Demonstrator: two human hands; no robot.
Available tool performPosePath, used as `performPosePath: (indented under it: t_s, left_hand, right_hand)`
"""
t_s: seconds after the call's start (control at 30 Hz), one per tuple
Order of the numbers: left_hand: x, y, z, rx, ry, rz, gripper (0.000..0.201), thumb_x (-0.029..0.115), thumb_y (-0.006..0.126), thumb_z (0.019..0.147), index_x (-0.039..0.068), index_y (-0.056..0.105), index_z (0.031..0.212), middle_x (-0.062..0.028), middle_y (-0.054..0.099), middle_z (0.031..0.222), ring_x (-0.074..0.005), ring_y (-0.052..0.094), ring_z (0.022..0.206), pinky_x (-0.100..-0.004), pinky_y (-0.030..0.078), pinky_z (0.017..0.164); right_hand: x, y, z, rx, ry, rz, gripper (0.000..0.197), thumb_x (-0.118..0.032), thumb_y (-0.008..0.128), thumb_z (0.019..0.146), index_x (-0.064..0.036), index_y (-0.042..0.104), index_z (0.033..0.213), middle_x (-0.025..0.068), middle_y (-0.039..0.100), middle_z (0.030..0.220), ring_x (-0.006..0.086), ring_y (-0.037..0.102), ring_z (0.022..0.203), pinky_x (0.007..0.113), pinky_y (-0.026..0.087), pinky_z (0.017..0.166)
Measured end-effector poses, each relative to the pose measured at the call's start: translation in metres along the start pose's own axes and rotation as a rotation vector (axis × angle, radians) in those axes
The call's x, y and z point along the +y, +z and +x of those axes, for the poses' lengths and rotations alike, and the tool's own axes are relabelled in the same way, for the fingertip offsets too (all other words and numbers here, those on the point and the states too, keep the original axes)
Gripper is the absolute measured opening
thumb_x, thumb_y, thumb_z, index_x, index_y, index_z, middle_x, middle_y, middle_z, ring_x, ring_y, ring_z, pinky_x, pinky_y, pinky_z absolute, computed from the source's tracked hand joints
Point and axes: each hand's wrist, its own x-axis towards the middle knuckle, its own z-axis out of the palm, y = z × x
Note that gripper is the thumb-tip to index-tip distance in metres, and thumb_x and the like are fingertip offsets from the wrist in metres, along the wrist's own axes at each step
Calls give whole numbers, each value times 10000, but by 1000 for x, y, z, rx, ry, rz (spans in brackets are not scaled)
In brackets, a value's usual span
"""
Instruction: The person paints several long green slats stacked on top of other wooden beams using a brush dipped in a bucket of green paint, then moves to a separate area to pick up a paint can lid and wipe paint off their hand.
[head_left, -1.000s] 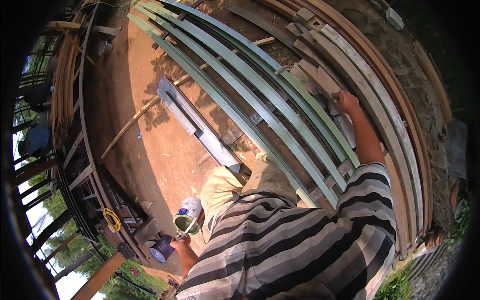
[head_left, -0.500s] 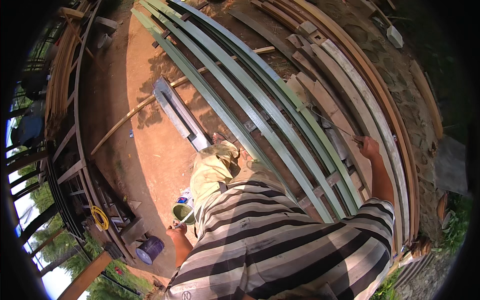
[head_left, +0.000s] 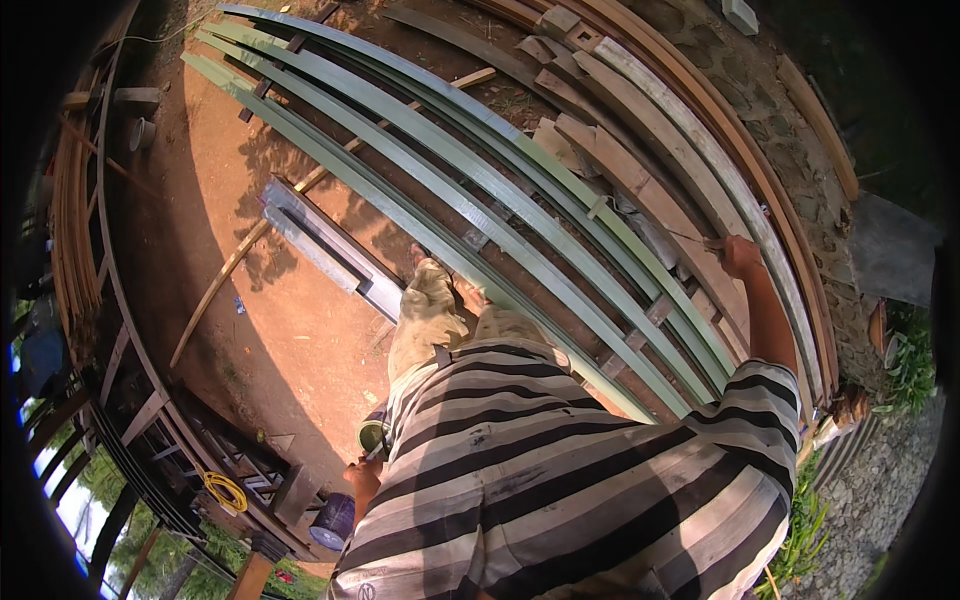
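Note:
My right hand (head_left: pixel 741 256) is out to the right, its fingers closed round the handle of a thin-rodded tool that looks like a small paint roller (head_left: pixel 690 238). Its small head rests on the outermost pale green beam (head_left: pixel 640 258). Low on the left, my left hand (head_left: pixel 362 474) is closed on what looks like the handle of a paint bucket (head_left: pixel 371 436). Greenish paint shows inside the bucket, and my striped shirt hides part of it. Several long green beams (head_left: pixel 460 215) lie side by side on crosspieces beside my legs.
Brown timber planks (head_left: pixel 640 170) are stacked to the right, along a stone-paved strip. A metal channel (head_left: pixel 335 245) lies on the dirt left of my feet. Farther left are a dark bucket (head_left: pixel 333 520), a coiled yellow hose or cable (head_left: pixel 224 491) and a dark frame (head_left: pixel 130 340).
My view has turned, so the beams sit farther left. The roller head is nearer to me along the outer beam. The bucket is now more covered by my shirt.

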Motion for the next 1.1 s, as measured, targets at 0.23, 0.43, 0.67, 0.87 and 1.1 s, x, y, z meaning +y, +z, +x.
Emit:
performPosePath:
  t_s: [0.23, 0.43, 0.67, 0.87, 1.1]
  left_hand:
    - [45, 96, -17, 227, 278, -537, 343, 436, 431, 887, 112, 519, 814, -7, 502, 645, -224, 551, 665, -447, 452, 750]
    - [47, 168, -59, 92, 529, -263, 241, 345, 442, 826, 116, 515, 807, 13, 520, 626, -243, 591, 651, -439, 445, 750]
    - [55, 201, -69, 50, 549, -171, 269, 363, 464, 799, 103, 533, 791, -8, 570, 704, -255, 630, 776, -437, 474, 759]
    - [38, 185, -41, -26, 430, -187, 304, 385, 449, 839, 99, 531, 781, 9, 517, 594, -212, 586, 618, -386, 449, 619]
    - [-10, 137, -16, 159, 292, -330, 304, 374, 418, 884, 142, 408, 688, 6, 432, 543, -180, 491, 520, -382, 447, 582]
  right_hand:
    - [23, 9, -42, -114, 103, -205, 327, -108, 558, 844, -271, 699, 1089, 106, 694, 984, 263, 669, 956, 387, 527, 839]
    - [30, 46, -49, -217, 174, -302, 358, -76, 587, 798, -300, 723, 1043, 89, 696, 979, 264, 670, 927, 377, 536, 808]
    - [17, 7, -38, -182, 96, -245, 260, -145, 631, 804, -228, 716, 1035, 91, 695, 966, 240, 671, 946, 363, 529, 822]
    - [0, -12, -32, -48, 132, -66, 288, -184, 591, 804, -253, 721, 1053, 91, 699, 983, 279, 660, 952, 388, 530, 816]
    - [-48, -25, -9, 103, 71, 177, 405, -203, 571, 758, -297, 691, 1133, 82, 695, 1051, 290, 647, 988, 407, 514, 868]
